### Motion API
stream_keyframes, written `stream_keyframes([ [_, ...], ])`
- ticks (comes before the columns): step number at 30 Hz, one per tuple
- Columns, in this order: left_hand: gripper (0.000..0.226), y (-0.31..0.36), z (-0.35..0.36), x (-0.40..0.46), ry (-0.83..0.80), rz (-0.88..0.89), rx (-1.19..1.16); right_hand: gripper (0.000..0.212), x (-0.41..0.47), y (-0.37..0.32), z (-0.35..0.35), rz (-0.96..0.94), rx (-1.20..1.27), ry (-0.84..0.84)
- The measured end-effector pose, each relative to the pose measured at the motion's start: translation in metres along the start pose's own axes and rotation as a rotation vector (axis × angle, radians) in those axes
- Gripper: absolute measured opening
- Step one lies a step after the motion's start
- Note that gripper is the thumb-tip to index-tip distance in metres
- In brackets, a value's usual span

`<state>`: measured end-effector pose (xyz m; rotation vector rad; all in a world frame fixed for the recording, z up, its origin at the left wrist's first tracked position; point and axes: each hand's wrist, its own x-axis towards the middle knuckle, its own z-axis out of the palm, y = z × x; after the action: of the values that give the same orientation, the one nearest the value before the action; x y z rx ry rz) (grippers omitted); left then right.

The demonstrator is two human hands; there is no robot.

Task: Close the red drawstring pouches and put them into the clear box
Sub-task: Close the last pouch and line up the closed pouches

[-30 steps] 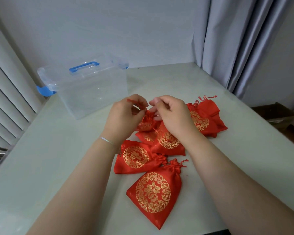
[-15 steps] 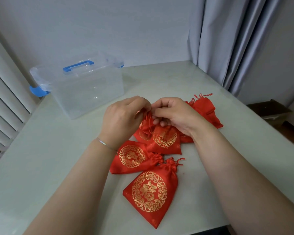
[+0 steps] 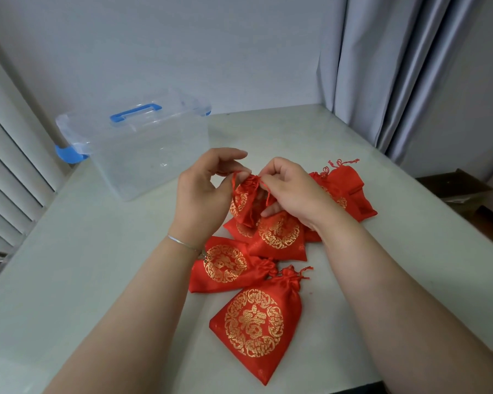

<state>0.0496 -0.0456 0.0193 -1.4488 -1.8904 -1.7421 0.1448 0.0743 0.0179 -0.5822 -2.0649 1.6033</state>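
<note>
Pinching cords: left hand (image 3: pixel 202 191), right hand (image 3: pixel 289 189) hold pouch (image 3: pixel 244 201) | soft, light, slippery satin | grip gathered neck | box (image 3: pixel 143 166) lidded

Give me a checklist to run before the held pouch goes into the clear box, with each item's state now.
1. Both cords gripped: ok. The left hand and the right hand each pinch a cord at the mouth of the held pouch.
2. Mouth drawn shut: cannot tell. It looks gathered, but the fingers hide part of it.
3. Pouch lifted off the pile: ok.
4. Clear box ready to take it: not ok. Its lid with the blue handle seems to be on.
5. Box contents: ok, no pouches visible inside.
6. Other pouches waiting: ok. The nearest pouch lies flat on the table, already cinched.
</note>
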Motion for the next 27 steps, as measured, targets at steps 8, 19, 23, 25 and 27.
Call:
stream_keyframes([
  [8, 0.021, -0.004, -0.006, 0.005, -0.139, -0.118, -0.080, 0.018, -0.001, 0.006, 0.008, 0.173, 0.561, -0.191],
  [19, 0.015, -0.009, -0.011, 0.010, -0.270, -0.302, -0.211, 0.003, -0.006, 0.006, 0.010, -0.202, -0.447, -0.067],
  [23, 0.010, -0.012, -0.014, 0.012, -0.241, -0.536, -0.283, 0.008, -0.009, 0.007, 0.013, -0.394, -0.657, -0.016],
  [25, 0.015, -0.015, -0.014, 0.012, -0.213, -0.650, -0.285, 0.007, -0.009, 0.007, 0.016, -0.383, -0.606, -0.039],
  [27, 0.018, -0.018, -0.013, 0.012, -0.218, -0.719, -0.262, 0.005, -0.009, 0.008, 0.019, -0.344, -0.526, -0.062],
])
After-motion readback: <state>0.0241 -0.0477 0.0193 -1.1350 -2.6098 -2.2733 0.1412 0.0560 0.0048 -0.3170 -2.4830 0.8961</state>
